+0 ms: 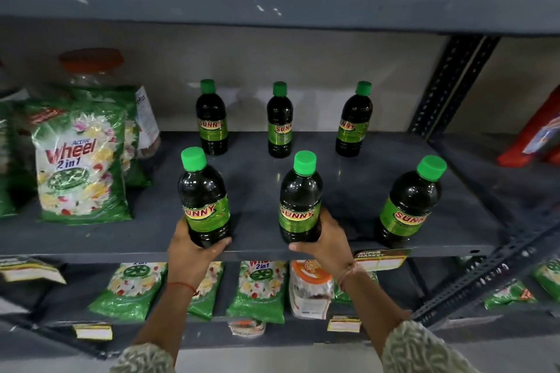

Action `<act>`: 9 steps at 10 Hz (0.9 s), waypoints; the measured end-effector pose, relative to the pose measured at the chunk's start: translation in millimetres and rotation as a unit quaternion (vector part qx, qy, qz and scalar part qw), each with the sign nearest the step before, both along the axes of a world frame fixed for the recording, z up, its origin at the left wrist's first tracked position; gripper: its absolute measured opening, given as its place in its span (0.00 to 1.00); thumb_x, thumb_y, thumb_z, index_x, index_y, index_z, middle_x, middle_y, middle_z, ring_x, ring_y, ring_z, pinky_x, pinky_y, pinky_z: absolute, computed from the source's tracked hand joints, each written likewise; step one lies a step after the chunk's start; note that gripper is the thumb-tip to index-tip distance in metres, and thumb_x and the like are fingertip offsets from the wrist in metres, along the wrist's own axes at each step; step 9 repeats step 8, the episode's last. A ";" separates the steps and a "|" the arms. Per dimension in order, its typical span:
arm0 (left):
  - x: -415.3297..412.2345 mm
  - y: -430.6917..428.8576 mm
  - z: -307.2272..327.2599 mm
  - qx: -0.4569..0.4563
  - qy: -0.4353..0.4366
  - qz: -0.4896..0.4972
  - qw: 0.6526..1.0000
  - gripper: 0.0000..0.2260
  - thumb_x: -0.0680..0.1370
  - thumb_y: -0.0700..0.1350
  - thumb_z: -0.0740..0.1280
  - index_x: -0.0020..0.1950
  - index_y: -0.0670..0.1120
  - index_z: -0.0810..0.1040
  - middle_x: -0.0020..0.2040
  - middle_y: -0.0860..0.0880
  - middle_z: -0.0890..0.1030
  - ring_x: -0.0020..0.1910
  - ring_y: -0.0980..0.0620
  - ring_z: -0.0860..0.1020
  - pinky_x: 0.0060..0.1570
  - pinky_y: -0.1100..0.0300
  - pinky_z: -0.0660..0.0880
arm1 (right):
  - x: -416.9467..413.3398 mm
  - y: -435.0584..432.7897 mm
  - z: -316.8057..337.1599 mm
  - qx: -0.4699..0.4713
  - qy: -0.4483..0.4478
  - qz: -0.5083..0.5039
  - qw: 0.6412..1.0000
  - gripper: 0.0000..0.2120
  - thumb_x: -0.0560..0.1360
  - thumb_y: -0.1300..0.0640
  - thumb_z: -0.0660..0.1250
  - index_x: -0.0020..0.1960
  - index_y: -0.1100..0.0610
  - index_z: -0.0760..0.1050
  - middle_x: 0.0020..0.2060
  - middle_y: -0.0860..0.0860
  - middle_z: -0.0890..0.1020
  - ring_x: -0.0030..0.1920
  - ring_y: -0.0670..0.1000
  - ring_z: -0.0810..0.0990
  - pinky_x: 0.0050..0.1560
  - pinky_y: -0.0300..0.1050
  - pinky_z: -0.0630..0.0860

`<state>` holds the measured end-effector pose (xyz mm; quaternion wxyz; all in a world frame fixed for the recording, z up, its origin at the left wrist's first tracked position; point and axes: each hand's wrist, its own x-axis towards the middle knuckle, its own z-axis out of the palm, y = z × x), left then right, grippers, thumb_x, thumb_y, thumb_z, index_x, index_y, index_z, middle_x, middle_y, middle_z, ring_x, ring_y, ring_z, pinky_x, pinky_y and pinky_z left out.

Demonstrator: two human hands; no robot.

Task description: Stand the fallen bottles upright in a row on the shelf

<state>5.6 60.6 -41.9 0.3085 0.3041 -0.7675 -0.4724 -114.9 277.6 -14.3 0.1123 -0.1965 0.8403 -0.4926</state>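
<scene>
Several dark bottles with green caps and green SUNNY labels stand upright on the grey shelf (257,166), in a back row and a front row. My left hand (189,251) grips the base of the front left bottle (203,197). Around the base of the front middle bottle (300,200) my right hand (328,242) is closed. The front right bottle (409,203) stands free, leaning slightly in this wide view. At the back stand three more: back left bottle (211,119), back middle bottle (279,123), back right bottle (354,121). No bottle lies on its side.
Green Wheel detergent bags (80,166) and a clear jar with an orange lid (91,65) fill the shelf's left. A slotted metal upright (448,85) bounds the right, with red packs (536,136) beyond. The lower shelf holds more bags. Price tags hang on shelf edges.
</scene>
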 end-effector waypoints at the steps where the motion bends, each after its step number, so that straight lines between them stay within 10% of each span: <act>1: 4.6 -11.9 -0.6 -0.001 0.001 0.004 1.000 0.28 0.58 0.40 0.81 0.52 0.51 0.71 0.46 0.50 0.78 0.46 0.50 0.76 0.46 0.59 0.71 | 3.4 -4.9 -2.5 0.005 0.005 -0.006 1.000 0.32 0.57 0.56 0.79 0.57 0.54 0.70 0.52 0.52 0.80 0.55 0.54 0.76 0.56 0.50 0.74; 6: 10.5 -17.9 3.5 0.023 -0.041 -0.044 0.998 0.35 0.60 0.37 0.79 0.63 0.45 0.68 0.53 0.48 0.77 0.54 0.45 0.76 0.54 0.55 0.71 | 10.5 -11.8 -5.7 0.059 0.040 -0.013 0.997 0.33 0.59 0.52 0.76 0.61 0.54 0.68 0.55 0.51 0.77 0.58 0.54 0.71 0.54 0.43 0.67; 9: 40.5 9.8 19.4 -0.079 0.040 0.008 0.996 0.50 0.60 0.66 0.72 0.74 0.47 0.54 0.76 0.45 0.57 0.75 0.46 0.55 0.74 0.43 0.54 | 54.8 9.6 6.3 -0.004 0.213 -0.078 0.974 0.49 0.63 0.34 0.68 0.73 0.50 0.47 0.75 0.48 0.52 0.75 0.49 0.48 0.75 0.50 0.53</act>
